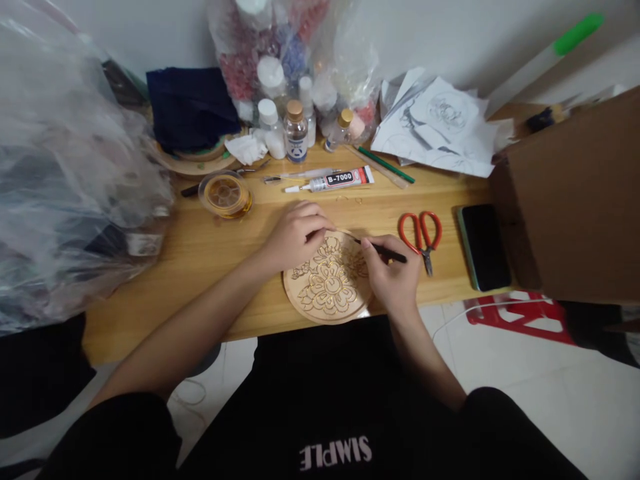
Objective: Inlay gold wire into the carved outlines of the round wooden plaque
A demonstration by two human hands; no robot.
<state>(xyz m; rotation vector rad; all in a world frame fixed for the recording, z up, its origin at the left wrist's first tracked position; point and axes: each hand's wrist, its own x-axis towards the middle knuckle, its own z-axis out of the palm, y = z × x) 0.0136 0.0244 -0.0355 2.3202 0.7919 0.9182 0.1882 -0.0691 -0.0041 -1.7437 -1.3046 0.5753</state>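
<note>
A round wooden disc (327, 283) with a gold flower outline lies at the front edge of the wooden table (210, 247). My left hand (295, 233) rests curled on the disc's upper left rim, fingers pinched together over its top edge. My right hand (393, 277) sits on the disc's right side and grips a thin black tool (385, 252), whose tip points left toward my left fingertips.
Red scissors (421, 233) and a phone (484, 245) lie to the right, beside a cardboard box (575, 200). A B-7000 glue tube (336, 179), a wire spool (225, 193), small bottles (296, 131), papers (440, 127) and plastic bags (65, 167) crowd the back and left.
</note>
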